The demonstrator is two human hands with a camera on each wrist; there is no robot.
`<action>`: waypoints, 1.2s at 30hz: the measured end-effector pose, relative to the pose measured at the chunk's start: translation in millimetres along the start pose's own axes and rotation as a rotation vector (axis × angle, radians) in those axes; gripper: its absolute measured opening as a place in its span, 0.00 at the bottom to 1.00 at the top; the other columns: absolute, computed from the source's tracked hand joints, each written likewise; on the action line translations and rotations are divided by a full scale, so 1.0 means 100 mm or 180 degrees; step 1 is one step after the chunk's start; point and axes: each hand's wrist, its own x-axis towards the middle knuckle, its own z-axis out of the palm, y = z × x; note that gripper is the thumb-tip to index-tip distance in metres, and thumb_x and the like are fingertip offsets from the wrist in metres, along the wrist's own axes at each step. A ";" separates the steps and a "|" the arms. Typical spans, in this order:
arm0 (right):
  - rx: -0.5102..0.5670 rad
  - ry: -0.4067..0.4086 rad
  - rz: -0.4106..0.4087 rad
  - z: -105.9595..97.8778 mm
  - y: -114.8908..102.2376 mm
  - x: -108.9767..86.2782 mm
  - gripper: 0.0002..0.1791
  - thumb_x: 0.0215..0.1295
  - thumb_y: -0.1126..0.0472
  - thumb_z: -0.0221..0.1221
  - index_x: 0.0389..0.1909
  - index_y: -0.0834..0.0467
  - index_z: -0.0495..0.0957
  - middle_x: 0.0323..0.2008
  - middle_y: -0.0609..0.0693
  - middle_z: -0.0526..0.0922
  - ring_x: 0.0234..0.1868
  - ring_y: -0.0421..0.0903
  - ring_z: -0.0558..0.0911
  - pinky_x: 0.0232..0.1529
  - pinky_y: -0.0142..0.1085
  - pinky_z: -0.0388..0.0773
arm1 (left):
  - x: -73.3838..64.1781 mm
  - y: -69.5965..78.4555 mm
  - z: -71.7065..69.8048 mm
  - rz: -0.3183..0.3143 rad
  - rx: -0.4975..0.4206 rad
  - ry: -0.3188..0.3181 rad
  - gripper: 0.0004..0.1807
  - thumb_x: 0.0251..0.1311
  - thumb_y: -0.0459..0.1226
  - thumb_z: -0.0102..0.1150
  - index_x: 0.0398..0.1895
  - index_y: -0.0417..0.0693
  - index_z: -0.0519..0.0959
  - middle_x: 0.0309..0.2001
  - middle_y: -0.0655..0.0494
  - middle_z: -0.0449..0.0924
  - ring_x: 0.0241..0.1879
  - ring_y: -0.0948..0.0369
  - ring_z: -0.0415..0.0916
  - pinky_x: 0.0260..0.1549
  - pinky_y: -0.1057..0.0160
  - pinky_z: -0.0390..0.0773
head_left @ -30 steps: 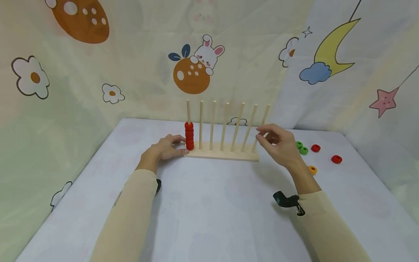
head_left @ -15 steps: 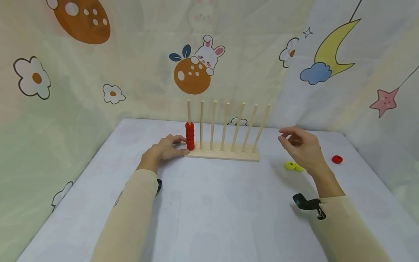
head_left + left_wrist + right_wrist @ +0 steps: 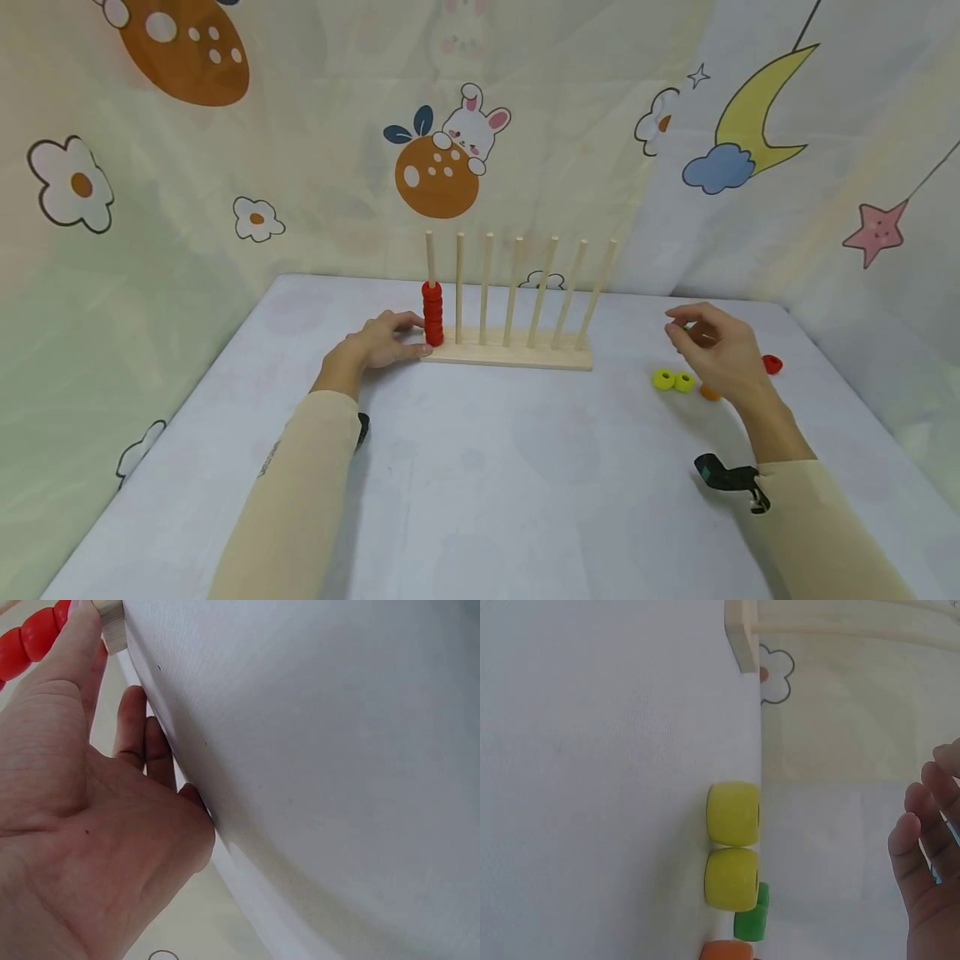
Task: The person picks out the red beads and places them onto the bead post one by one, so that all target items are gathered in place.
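A pale wooden peg stand [image 3: 510,358] stands toward the back of the table, with several upright pegs. Red beads [image 3: 432,314] are stacked on its leftmost peg; the other pegs are bare. At the stand's left end my left hand [image 3: 378,342] grips the base, thumb in front and index finger behind. The left wrist view shows that thumb [image 3: 64,667] beside the red beads. My right hand [image 3: 716,346] hovers over the loose beads at the right, thumb and fingers apart and loosely bent, holding nothing visible. Two yellow beads [image 3: 673,381] lie below and left of it.
An orange bead [image 3: 709,392] and a red bead [image 3: 772,364] lie near the right hand. Green beads [image 3: 750,922] sit beyond the yellow ones in the right wrist view. A printed cloth [image 3: 315,167] hangs behind the white table [image 3: 480,483].
My right hand has moved right, from the rightmost peg to above the loose beads. The yellow beads have come into view from under it. My left hand stays at the stand.
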 end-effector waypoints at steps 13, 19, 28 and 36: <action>-0.0344 0.0005 0.0120 -0.19 0.34 -0.09 0.13 0.67 0.70 0.64 0.51 0.59 0.84 0.38 0.35 0.78 0.26 0.32 0.75 0.25 0.22 0.70 | -0.01 0.01 -0.01 -0.0028 -0.0053 -0.0014 0.32 0.62 0.59 0.66 0.69 0.70 0.71 0.72 0.50 0.62 0.73 0.43 0.53 0.64 0.27 0.60; -0.0493 -0.0065 0.0440 -0.29 0.41 -0.10 0.13 0.71 0.63 0.63 0.54 0.56 0.82 0.42 0.36 0.77 0.29 0.30 0.76 0.33 0.17 0.71 | 0.00 0.02 0.00 -0.0046 -0.0084 -0.0030 0.32 0.62 0.58 0.66 0.69 0.70 0.71 0.72 0.50 0.62 0.73 0.44 0.53 0.65 0.28 0.61; -0.0635 -0.0109 0.0549 -0.41 0.58 -0.17 0.15 0.72 0.62 0.63 0.56 0.58 0.81 0.45 0.47 0.79 0.32 0.27 0.74 0.29 0.19 0.71 | 0.01 0.01 0.01 -0.0101 -0.0138 -0.0041 0.33 0.61 0.57 0.67 0.69 0.69 0.71 0.73 0.50 0.62 0.74 0.44 0.52 0.65 0.28 0.61; -0.0657 -0.0170 0.0859 -0.52 0.67 -0.19 0.18 0.75 0.56 0.59 0.61 0.57 0.77 0.47 0.42 0.75 0.34 0.30 0.74 0.26 0.24 0.75 | 0.00 0.00 -0.01 -0.0097 -0.0104 -0.0059 0.32 0.61 0.58 0.67 0.69 0.71 0.71 0.73 0.51 0.61 0.75 0.43 0.53 0.66 0.27 0.58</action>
